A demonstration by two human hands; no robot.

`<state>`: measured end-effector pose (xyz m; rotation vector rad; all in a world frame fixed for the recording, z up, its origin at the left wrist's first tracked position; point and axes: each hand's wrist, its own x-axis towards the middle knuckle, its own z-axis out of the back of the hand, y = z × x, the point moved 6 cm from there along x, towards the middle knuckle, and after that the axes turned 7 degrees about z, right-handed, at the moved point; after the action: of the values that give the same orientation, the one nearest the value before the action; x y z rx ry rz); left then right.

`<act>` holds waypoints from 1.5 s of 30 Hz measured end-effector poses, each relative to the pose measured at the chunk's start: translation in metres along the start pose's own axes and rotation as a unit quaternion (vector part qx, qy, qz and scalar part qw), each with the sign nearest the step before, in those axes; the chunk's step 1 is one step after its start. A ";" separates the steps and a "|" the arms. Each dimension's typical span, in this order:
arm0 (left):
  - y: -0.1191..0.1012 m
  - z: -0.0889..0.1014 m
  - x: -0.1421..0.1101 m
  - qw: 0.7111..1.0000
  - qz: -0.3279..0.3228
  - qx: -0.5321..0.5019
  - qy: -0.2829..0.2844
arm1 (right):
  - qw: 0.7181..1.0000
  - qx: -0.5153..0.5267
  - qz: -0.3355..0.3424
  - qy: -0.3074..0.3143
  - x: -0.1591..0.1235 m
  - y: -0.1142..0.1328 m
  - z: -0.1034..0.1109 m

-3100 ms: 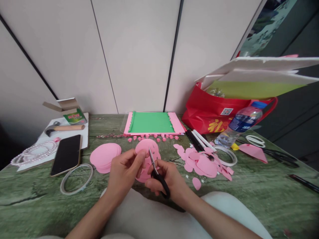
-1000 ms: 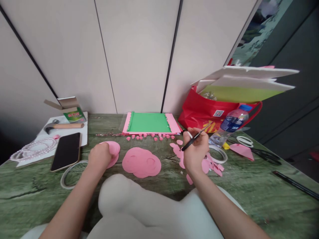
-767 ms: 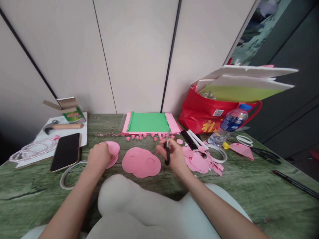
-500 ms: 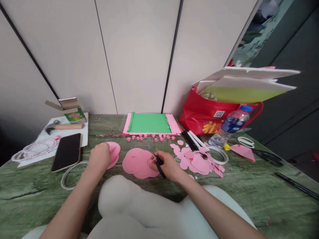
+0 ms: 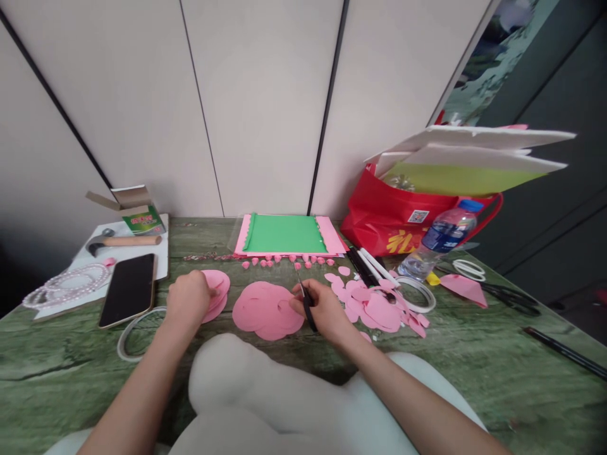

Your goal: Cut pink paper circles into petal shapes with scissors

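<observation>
My left hand (image 5: 190, 296) is closed, its fingers curled over the left stack of pink paper circles (image 5: 219, 297) and pinching at the paper; the fingertips are partly hidden. My right hand (image 5: 322, 309) is closed around small black-handled scissors (image 5: 308, 306), blades pointing up and away from me. Its fingertips reach the right edge of the middle pile of pink paper circles (image 5: 265, 311), which lie overlapping, some with curved cuts. To the right of that hand spreads a heap of pink paper scraps (image 5: 379, 309).
Small pink rolled pieces (image 5: 277, 258) line up before a green sheet (image 5: 284, 233). Leftward are a phone (image 5: 129, 289), a hammer (image 5: 133, 241), bead strings (image 5: 66, 285) and a tape roll (image 5: 137, 335). Rightward stand a water bottle (image 5: 448, 235), a red bag (image 5: 379, 215), markers (image 5: 374, 264) and black scissors (image 5: 515, 297).
My left hand went from the middle to the left stack. My right hand, with the scissors, swung over the scraps, then came back to the middle pile; lately it has shifted only slightly.
</observation>
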<state>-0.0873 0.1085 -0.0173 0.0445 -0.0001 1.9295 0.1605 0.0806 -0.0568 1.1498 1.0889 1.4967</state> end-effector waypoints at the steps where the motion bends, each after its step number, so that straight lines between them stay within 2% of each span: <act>1: 0.000 0.002 -0.001 1.000 0.002 -0.004 -0.005 | 1.000 -0.003 -0.004 -0.001 0.000 -0.001 0.001; 4: 0.001 0.013 -0.007 0.998 0.023 -0.023 -0.055 | 1.000 0.007 -0.012 0.011 -0.001 0.000 -0.001; 6: -0.001 0.029 -0.016 0.988 0.041 -0.073 -0.132 | 0.999 0.036 -0.007 0.007 -0.001 0.005 -0.003; 8: -0.004 0.048 -0.030 0.947 0.040 -0.203 -0.248 | 0.996 0.083 0.005 -0.007 -0.001 0.010 -0.004; 9: -0.006 0.053 -0.036 0.913 0.030 -0.301 -0.272 | 0.994 0.110 0.010 -0.012 -0.001 0.013 -0.004; 10: -0.009 0.052 -0.040 0.875 0.014 -0.414 -0.252 | 0.990 0.137 0.012 -0.015 -0.001 0.015 -0.005; 11: -0.016 0.047 -0.040 0.835 -0.005 -0.520 -0.179 | 0.987 0.161 0.011 -0.014 -0.001 0.016 -0.006; 12: -0.026 0.039 -0.041 0.794 -0.018 -0.602 -0.083 | 0.982 0.187 0.006 -0.013 -0.002 0.017 -0.007; 13: -0.036 0.030 -0.043 0.754 -0.018 -0.656 0.011 | 0.977 0.211 0.002 -0.012 -0.002 0.018 -0.008; 14: -0.046 0.024 -0.046 0.721 -0.022 -0.688 0.081 | 0.973 0.232 0.001 -0.012 -0.003 0.019 -0.009; 15: -0.053 0.020 -0.049 0.696 -0.030 -0.705 0.133 | 0.969 0.246 0.001 -0.014 -0.003 0.021 -0.009; 17: -0.062 0.015 -0.055 0.676 -0.036 -0.712 0.189 | 0.969 0.248 0.008 -0.025 -0.003 0.024 -0.007; 21: -0.069 0.014 -0.062 0.679 -0.059 -0.694 0.232 | 0.975 0.210 0.034 -0.059 -0.003 0.028 -0.001; 26: -0.080 0.006 -0.075 0.718 -0.116 -0.597 0.339 | 0.979 0.168 0.073 -0.086 -0.002 0.029 0.005; 28: -0.082 0.004 -0.078 0.722 -0.122 -0.576 0.363 | 0.979 0.161 0.080 -0.090 -0.002 0.030 0.007; 32: -0.080 0.010 -0.074 0.703 -0.114 -0.622 0.325 | 0.978 0.163 0.090 -0.091 -0.002 0.033 0.008; 34: -0.079 0.011 -0.074 0.700 -0.113 -0.626 0.324 | 0.980 0.165 0.081 -0.076 -0.002 0.034 0.007; 39: -0.086 0.005 -0.082 0.705 -0.168 -0.572 0.385 | 0.985 0.157 0.056 -0.035 -0.003 0.036 0.004; 42: -0.087 0.006 -0.083 0.716 -0.193 -0.554 0.378 | 0.985 0.163 0.056 -0.019 -0.004 0.037 0.003; 45: -0.084 0.006 -0.079 0.736 -0.178 -0.548 0.355 | 0.984 0.170 0.055 -0.007 -0.004 0.038 0.001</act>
<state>0.0189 0.0636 -0.0154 -1.3814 -0.5722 1.1958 0.1565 0.0700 -0.0203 1.4730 1.3253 1.4176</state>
